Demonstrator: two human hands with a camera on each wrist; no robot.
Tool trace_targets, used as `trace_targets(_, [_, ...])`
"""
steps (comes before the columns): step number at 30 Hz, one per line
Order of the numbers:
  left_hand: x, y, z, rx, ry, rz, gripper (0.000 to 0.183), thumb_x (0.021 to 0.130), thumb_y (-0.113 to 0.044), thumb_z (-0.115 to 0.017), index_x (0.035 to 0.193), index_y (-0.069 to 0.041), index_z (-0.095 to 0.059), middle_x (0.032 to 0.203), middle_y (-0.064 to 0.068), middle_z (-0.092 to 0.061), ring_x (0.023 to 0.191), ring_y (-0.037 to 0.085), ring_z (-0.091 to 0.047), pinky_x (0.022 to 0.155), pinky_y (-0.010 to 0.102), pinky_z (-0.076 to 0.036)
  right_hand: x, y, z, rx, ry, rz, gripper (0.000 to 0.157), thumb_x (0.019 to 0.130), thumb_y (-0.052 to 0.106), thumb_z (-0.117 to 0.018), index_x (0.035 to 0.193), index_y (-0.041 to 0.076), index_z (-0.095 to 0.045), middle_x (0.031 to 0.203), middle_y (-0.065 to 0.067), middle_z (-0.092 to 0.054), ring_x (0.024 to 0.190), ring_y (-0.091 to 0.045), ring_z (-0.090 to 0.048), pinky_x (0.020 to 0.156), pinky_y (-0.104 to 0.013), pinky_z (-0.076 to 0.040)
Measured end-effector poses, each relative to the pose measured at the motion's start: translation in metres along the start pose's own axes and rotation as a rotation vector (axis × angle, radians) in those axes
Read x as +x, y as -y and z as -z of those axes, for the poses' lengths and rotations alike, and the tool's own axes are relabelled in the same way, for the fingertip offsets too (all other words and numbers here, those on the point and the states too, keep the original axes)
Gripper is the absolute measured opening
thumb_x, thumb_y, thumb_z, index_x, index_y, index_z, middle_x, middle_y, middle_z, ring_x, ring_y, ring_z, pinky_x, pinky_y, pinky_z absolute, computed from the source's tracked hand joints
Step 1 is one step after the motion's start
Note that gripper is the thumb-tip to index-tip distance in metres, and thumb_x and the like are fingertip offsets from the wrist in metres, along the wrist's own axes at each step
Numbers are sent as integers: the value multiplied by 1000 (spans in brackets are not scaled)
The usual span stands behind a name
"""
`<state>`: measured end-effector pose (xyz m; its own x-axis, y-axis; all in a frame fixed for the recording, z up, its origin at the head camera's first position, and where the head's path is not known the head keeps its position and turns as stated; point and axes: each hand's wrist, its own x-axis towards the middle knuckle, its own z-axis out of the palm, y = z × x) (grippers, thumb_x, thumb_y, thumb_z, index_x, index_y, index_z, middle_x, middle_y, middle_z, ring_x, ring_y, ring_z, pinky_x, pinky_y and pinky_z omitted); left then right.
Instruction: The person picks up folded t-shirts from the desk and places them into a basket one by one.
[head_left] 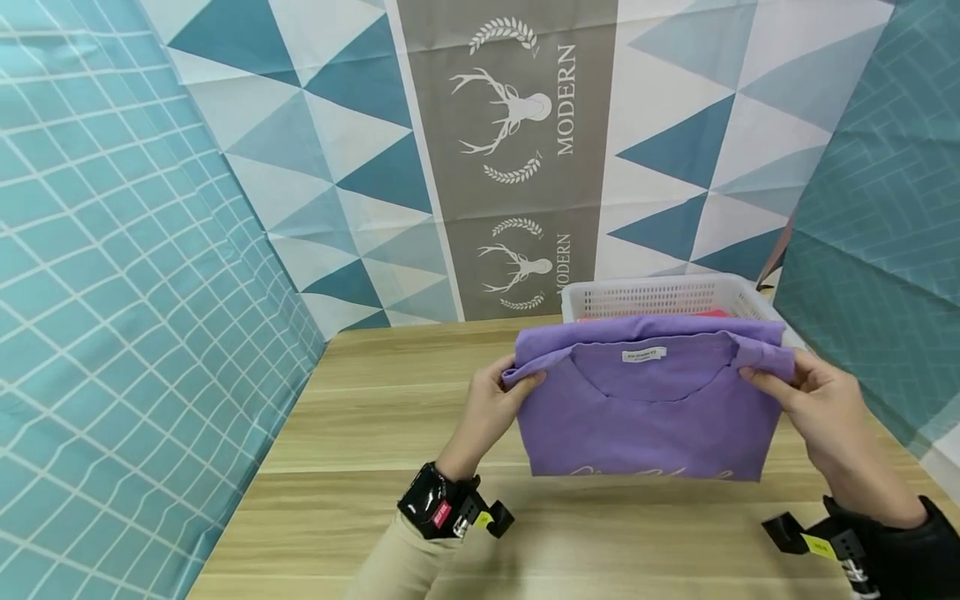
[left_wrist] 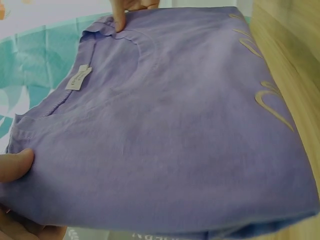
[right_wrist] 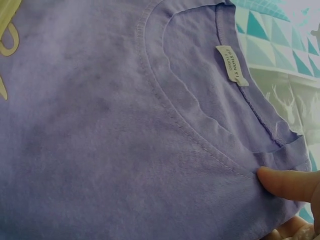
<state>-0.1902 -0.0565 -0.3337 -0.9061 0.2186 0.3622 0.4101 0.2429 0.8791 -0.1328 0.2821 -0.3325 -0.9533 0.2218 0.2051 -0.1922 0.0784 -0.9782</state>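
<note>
A folded purple T-shirt (head_left: pixel 652 425) hangs above the table, held up between both hands. Its round neckline with a white label (head_left: pixel 643 355) faces up, and pale lettering runs along the lower edge. My left hand (head_left: pixel 491 408) pinches the left shoulder corner, thumb on the front. At the opposite shoulder my right hand (head_left: pixel 825 408) grips the cloth the same way. In the left wrist view the left thumb (left_wrist: pixel 16 165) presses near the collar. The right wrist view has the right thumb (right_wrist: pixel 287 184) beside the neckline seam. Fingers behind the cloth are partly hidden.
Behind the shirt stands a white plastic basket (head_left: pixel 660 292) with something red inside, partly covered from view. The wooden tabletop (head_left: pixel 360 450) extends left and toward the front. Patterned cloth (head_left: pixel 517 167) hangs at the back, with teal cloth on both sides.
</note>
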Motion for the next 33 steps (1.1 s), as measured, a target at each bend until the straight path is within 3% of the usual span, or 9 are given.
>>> trace_targets(6, [22,-7,-9,23,55,-79,19,87,-8,-69,102,3,-68,91,21,-69,71,5,-53,63,17,-47,14,10,13,-212,-54,-18,26,90,14,-66,103,36,-62,85,35,-63,81,15,-56,63,-5,-44])
trace_targets(11, [39,-13,-17,64,77,-119,17,87,-9,-69,98,4,-67,81,16,-63,67,7,-49,58,15,-41,25,15,20,-393,-94,-54,28,93,27,-63,119,30,-58,86,43,-54,85,18,-49,64,-4,-40])
trace_targets(14, [49,-15,-21,92,85,-143,17,87,-9,-69,97,5,-66,80,15,-62,66,8,-48,57,15,-39,32,18,24,-418,-113,-50,32,92,29,-63,123,28,-57,85,43,-53,85,17,-47,64,-4,-37])
trace_targets(18, [61,-19,-23,128,86,-162,17,86,-9,-69,95,5,-67,81,16,-64,66,8,-48,57,14,-39,41,21,25,-390,-143,-17,24,92,24,-63,114,32,-58,80,43,-54,80,19,-49,63,-1,-38])
trace_targets(19, [64,-20,-24,136,85,-158,17,86,-9,-70,95,5,-67,82,16,-64,67,8,-48,57,14,-39,42,23,26,-405,-143,-22,26,93,26,-62,119,30,-58,82,43,-53,81,19,-48,73,-3,-43])
trace_targets(23, [74,-24,-28,179,84,-153,20,86,-11,-71,98,4,-68,86,17,-68,69,8,-51,58,13,-40,46,27,28,-432,-147,-41,43,94,30,-60,135,22,-53,86,43,-51,83,21,-47,82,-3,-44])
trace_targets(25, [78,-26,-30,201,84,-152,20,86,-11,-71,100,3,-69,88,18,-70,71,9,-52,59,13,-40,48,29,30,-435,-144,-53,51,94,32,-60,142,18,-48,88,42,-51,85,20,-46,83,-2,-42])
trace_targets(30, [88,-29,-35,190,95,-132,21,87,-11,-70,102,3,-68,92,16,-70,73,9,-53,61,12,-40,55,29,33,-443,-171,-44,54,93,34,-61,142,18,-47,86,43,-49,83,21,-47,70,-1,-38])
trace_targets(33, [93,-31,-38,187,100,-135,18,87,-10,-70,96,4,-67,83,11,-64,70,9,-49,58,12,-37,60,30,35,-456,-182,-47,56,93,36,-60,144,17,-45,89,43,-48,84,22,-46,78,0,-43])
